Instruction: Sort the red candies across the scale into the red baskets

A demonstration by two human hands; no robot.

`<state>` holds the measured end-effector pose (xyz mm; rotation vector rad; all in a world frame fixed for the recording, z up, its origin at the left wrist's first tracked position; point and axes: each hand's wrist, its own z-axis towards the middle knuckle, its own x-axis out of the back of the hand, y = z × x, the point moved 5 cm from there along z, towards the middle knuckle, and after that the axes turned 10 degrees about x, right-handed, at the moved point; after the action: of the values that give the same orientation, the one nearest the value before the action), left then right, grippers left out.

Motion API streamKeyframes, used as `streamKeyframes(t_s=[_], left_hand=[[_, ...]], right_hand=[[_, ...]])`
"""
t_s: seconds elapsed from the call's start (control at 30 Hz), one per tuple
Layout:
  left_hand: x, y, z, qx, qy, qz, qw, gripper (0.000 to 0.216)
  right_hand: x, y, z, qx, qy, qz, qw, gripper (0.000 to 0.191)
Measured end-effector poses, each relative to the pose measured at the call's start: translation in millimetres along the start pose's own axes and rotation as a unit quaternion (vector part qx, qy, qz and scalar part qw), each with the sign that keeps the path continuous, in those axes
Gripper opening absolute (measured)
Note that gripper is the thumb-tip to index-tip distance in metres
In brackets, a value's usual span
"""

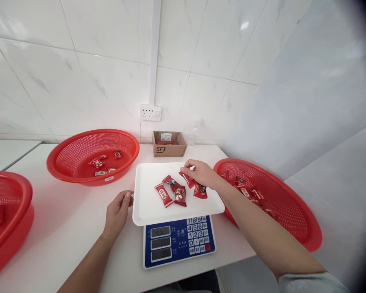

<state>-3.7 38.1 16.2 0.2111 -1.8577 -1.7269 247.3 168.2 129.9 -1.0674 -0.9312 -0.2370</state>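
Observation:
A white tray (146,203) rests on a blue-and-white weighing scale (179,240). Several red-wrapped candies (164,194) lie near the tray's middle. Above its right half, my right hand (203,173) is closed in a pinch on a red candy packet (187,180). Another red packet (200,191) shows just below those fingers. My left hand (118,211) is at the tray's left edge with its fingers curled. A bit of dark red shows by its fingertips, but what it holds is hidden.
Red perforated baskets stand around the scale: one back left (93,154) and one right (280,203) with candies, another at far left (9,219). A cardboard box (170,150) with red packets is behind the tray. A clear plastic bottle (193,134) stands against the tiled wall.

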Motion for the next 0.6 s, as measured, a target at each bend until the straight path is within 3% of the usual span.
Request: streamKeyframes(t_s=[0.6], left_hand=[[-2.6,-0.4,0.3,0.005,-0.016,0.002,1.0,0.044]], right_hand=[[3.1,7.8,2.9,-0.028,0.043,-0.026,0.998,0.022]])
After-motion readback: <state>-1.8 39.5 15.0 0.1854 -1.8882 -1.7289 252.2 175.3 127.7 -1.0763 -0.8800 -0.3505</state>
